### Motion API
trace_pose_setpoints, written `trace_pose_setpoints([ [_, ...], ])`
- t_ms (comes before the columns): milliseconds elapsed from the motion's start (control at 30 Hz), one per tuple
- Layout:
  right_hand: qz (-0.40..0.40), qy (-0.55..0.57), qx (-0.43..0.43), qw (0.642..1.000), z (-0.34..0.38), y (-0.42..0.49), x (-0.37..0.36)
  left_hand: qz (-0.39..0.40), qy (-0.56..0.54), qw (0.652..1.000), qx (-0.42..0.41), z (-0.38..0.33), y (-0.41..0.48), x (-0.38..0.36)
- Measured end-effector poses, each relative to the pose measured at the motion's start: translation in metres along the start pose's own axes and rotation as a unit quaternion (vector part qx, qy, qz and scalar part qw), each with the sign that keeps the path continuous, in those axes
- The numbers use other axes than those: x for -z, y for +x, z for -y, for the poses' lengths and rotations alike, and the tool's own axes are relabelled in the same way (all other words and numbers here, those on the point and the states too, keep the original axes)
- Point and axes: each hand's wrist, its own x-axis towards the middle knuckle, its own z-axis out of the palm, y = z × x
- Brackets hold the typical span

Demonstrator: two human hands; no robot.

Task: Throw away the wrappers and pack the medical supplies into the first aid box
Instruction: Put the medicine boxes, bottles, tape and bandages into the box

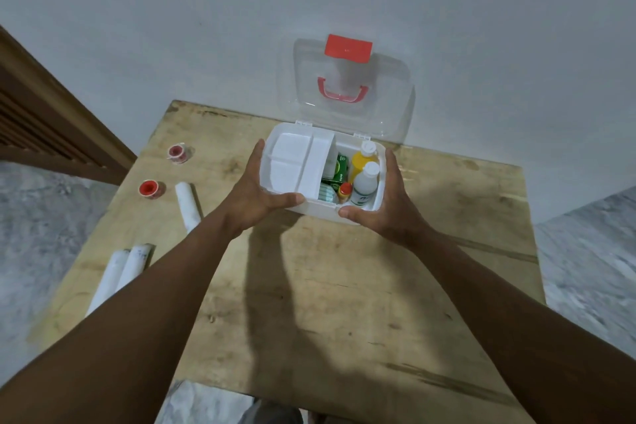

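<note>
Left hand [256, 191] and right hand [385, 206] both grip the open white plastic first aid box [377, 196] on the wooden surface [327, 303].

Open first aid box [311, 208] on a wooden table [344, 286], clear lid [378, 107] raised against the wall. Left hand [254, 193] and right hand [385, 203] grip its two sides. Inside: white tray [296, 165], yellow bottle [359, 160], white bottle [364, 184], green carton [339, 167]. Left of box: two red tape spools [179, 152], bandage rolls [187, 205].
</note>
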Motion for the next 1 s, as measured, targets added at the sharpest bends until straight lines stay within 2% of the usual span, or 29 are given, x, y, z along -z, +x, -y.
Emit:
trace_pose_setpoints([
  [200,0.000,0.016,0.001,1.000,-0.002,0.000,0.007,-0.084,0.008,0.993,0.077,0.007,-0.019,-0.014],
  [367,0.006,0.019,0.014,1.000,-0.001,0.001,0.008,-0.225,0.023,0.969,0.100,0.007,-0.060,-0.016],
  [600,0.033,0.046,-0.004,0.998,0.004,-0.004,0.010,-0.353,0.227,0.894,0.158,0.031,-0.136,0.029],
  [800,0.038,0.055,0.017,0.998,0.018,-0.011,0.006,-0.357,0.361,0.847,0.158,0.040,-0.184,0.056],
  [1000,0.044,0.049,0.023,0.998,0.032,-0.018,0.004,-0.345,0.375,0.840,0.185,0.057,-0.188,0.072],
])
